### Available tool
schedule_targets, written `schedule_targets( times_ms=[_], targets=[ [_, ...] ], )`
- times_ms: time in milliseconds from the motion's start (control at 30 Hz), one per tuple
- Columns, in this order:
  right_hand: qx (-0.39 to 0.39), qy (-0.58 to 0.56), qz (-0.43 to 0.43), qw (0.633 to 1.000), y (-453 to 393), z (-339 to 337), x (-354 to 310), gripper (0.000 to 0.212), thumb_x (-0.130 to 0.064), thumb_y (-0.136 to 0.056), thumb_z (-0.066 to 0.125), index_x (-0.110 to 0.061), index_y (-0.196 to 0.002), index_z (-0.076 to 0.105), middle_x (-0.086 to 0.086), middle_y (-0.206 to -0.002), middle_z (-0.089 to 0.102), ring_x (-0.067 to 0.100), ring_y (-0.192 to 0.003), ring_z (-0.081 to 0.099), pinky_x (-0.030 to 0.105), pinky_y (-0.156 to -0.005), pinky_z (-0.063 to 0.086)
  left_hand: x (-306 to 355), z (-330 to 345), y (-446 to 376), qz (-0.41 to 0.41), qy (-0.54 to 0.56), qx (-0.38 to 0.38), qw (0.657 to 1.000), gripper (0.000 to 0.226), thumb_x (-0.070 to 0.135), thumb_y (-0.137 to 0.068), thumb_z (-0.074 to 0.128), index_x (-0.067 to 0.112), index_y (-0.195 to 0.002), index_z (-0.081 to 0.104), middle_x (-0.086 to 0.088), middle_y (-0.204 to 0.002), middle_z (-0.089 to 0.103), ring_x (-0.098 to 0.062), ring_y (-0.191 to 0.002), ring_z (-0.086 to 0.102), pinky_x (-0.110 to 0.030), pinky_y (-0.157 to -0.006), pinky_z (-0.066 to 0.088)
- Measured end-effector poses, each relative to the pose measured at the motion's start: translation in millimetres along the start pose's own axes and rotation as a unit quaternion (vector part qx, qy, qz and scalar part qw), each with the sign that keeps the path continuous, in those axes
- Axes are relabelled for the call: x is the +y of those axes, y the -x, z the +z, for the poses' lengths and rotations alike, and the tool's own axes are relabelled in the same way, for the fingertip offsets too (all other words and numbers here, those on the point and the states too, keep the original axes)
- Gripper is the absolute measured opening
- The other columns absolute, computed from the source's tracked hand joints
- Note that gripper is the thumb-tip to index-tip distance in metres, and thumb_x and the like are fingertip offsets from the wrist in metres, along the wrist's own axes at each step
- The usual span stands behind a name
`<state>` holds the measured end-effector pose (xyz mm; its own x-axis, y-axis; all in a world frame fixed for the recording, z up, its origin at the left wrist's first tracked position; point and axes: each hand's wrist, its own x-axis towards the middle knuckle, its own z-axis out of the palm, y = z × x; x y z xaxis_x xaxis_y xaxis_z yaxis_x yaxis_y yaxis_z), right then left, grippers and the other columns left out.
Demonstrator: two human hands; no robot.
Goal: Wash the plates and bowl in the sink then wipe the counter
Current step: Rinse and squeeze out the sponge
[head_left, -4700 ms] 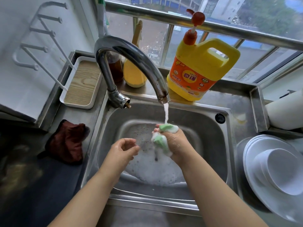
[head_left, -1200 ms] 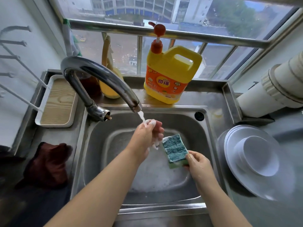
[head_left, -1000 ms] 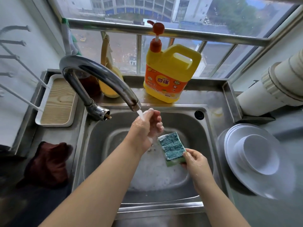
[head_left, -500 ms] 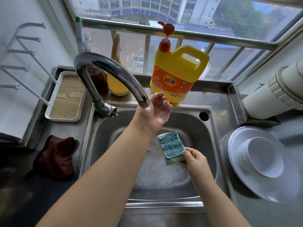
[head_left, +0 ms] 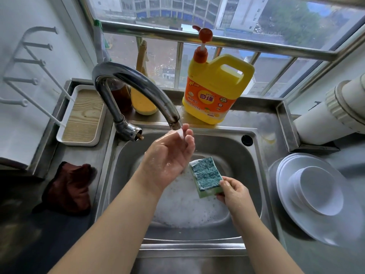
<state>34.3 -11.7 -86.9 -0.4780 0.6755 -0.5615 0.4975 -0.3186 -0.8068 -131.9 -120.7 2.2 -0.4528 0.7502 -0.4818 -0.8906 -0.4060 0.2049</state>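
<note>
Left hand (head_left: 169, 155) fingers released under faucet (head_left: 138, 91); right hand (head_left: 233, 191) fingers pinching sponge (head_left: 206, 174) edge.

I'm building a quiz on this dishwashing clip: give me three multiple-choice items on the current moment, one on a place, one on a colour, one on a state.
1. Where is the stack of white plates with the white bowl?
A. In the basin
B. On the counter right of the steel sink
C. On the windowsill

2. What colour is the pump on the yellow detergent jug?
A. Red
B. Blue
C. White

3. What is the left hand doing?
A. Gripping a plate
B. Turning the tap handle
C. Held open, palm up, under the curved steel faucet

Answers: 1 B, the stack sits outside the basin on the right. 2 A, the pump head is red. 3 C, its fingers are straight under the spout, while the right hand holds the green sponge.
</note>
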Motion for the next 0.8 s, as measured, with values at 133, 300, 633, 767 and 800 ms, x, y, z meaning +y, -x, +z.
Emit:
schedule_targets(
  times_ms=[133,300,633,767,800],
  targets=[
    [-0.045,-0.003,-0.014,0.999,4.0,17.7,-12.3,0.017,-0.011,-0.097,0.050,-0.009,-0.110,0.061,0.006,-0.094,0.068,0.012,-0.083,0.063,0.017,-0.061,0.051,6.7,-29.8,2.9,0.049,-0.190,0.078,0.977,0.016,0.007,-0.092,0.051,0.004,-0.099,0.065,-0.013,-0.101,0.068,-0.026,-0.096,0.066,-0.038,-0.096,0.052],
    [-0.096,0.008,-0.048,0.994,2.3,40.9,-29.2,0.019,-0.009,-0.097,0.050,-0.019,-0.104,0.065,0.004,-0.096,0.069,0.012,-0.079,0.061,0.025,-0.068,0.051,5.4,-73.0,5.4,0.060,-0.530,0.191,0.824,0.039,0.015,-0.091,0.062,0.017,-0.128,0.048,-0.002,-0.124,0.051,-0.018,-0.110,0.053,-0.030,-0.091,0.046],
    [-0.098,0.117,-0.126,0.980,-11.5,62.7,-42.0,0.033,-0.013,-0.089,0.064,-0.019,-0.120,0.057,-0.007,-0.107,0.064,0.006,-0.099,0.061,0.020,-0.087,0.050,3.5,-99.2,4.2,0.042,-0.480,0.213,0.850,0.034,0.015,-0.095,0.057,0.016,-0.128,0.051,-0.003,-0.119,0.058,-0.021,-0.106,0.059,-0.038,-0.092,0.049],
    [-0.032,0.313,-0.394,0.864,-7.3,53.6,-35.1,0.034,-0.004,-0.079,0.071,-0.012,-0.112,0.067,-0.002,-0.105,0.064,0.015,-0.101,0.057,0.027,-0.094,0.046,5.9,-92.6,2.9,0.028,-0.361,0.219,0.906,0.022,0.025,-0.100,0.048,0.010,-0.114,0.058,-0.011,-0.107,0.066,-0.024,-0.093,0.066,-0.034,-0.082,0.054],
    [-0.025,0.335,-0.443,0.831,-7.9,51.6,-29.6,0.034,-0.001,-0.076,0.074,-0.010,-0.109,0.068,0.002,-0.106,0.065,0.017,-0.101,0.056,0.025,-0.096,0.044,6.7,-90.4,1.9,0.012,-0.316,0.217,0.924,0.028,0.032,-0.100,0.046,0.009,-0.109,0.060,-0.013,-0.103,0.067,-0.026,-0.091,0.066,-0.036,-0.082,0.055]
  ],
)
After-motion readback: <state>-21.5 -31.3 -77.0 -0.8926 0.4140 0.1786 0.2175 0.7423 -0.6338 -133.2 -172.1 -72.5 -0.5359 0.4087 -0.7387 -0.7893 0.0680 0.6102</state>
